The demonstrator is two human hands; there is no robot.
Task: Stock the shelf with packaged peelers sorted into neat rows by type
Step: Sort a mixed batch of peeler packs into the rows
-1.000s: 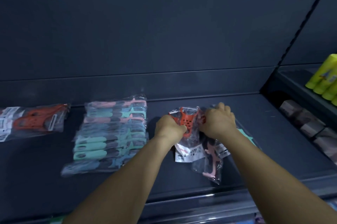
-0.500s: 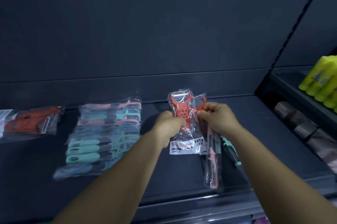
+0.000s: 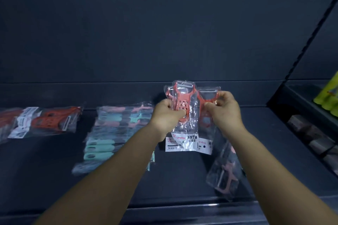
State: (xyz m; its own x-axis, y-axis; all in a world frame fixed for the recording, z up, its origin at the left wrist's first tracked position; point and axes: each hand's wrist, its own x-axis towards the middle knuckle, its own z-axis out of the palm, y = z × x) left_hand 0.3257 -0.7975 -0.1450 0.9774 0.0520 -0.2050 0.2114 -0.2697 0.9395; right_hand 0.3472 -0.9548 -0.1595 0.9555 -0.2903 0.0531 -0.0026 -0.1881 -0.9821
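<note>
Two orange Y-shaped peelers in clear crinkled plastic bags (image 3: 184, 115) were held above the middle of the dark shelf (image 3: 274, 133), long axes upright, blades up. The left hand (image 3: 165, 116) pinched one bag; the right hand (image 3: 224, 108) pinched the other. The matching orange packets (image 3: 45, 121) lay flat near the shelf's left end, well apart, nearer the left hand's grip.

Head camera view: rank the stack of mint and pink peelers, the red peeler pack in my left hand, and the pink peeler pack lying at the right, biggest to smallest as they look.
1. Stack of mint and pink peelers, clearly the largest.
2 and 3. Red peeler pack in the left hand and pink peeler pack: they look alike, and the held one is lifted, so no ranking.
</note>
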